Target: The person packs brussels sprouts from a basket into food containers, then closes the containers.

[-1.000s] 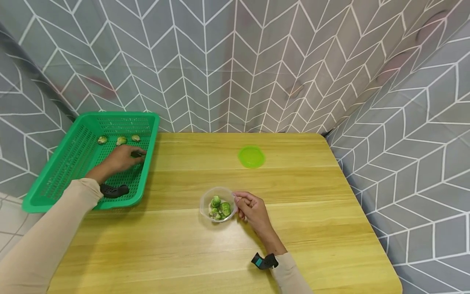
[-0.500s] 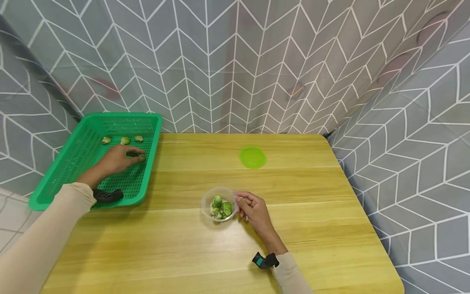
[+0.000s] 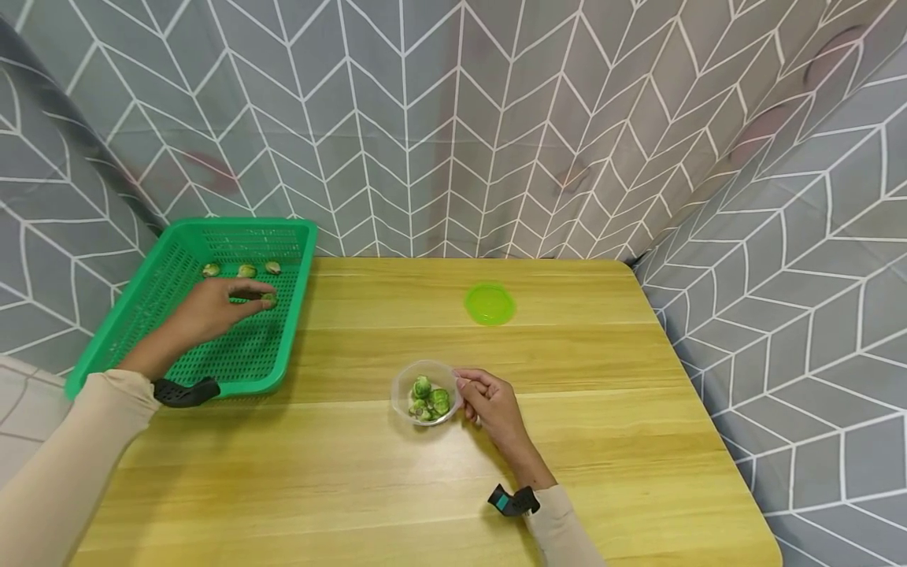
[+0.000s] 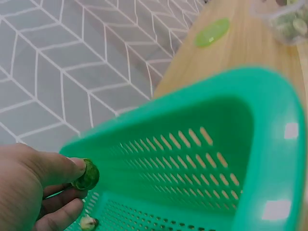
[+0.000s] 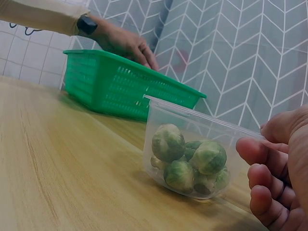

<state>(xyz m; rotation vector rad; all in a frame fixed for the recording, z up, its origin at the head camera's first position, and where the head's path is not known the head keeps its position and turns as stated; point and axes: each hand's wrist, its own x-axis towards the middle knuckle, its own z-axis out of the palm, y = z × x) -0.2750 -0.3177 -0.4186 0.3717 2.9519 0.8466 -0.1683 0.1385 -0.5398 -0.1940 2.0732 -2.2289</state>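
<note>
My left hand [image 3: 205, 311] is over the green basket [image 3: 301, 315], pinching a Brussels sprout [image 4: 88, 175] between thumb and fingers. Three more sprouts lie along the far end of the basket floor, the middle one [image 3: 246, 271] nearest that hand's knuckles. With thumb and curled fingers, my right hand [image 3: 496, 405] pinches the rim of a clear plastic tub [image 5: 154, 115] standing on the table. Several Brussels sprouts [image 5: 180, 175] are heaped inside the tub.
A bright green lid [image 3: 490, 304] lies flat toward the back of the wooden table [image 3: 602, 441]. Grey patterned curtains [image 3: 425, 118] hang behind the table and at its right side. The basket's raised walls surround the left hand's area.
My left hand has risen slightly off the basket floor and drawn left, with the sprout now visible in its pinch. My right hand keeps its hold on the tub.
</note>
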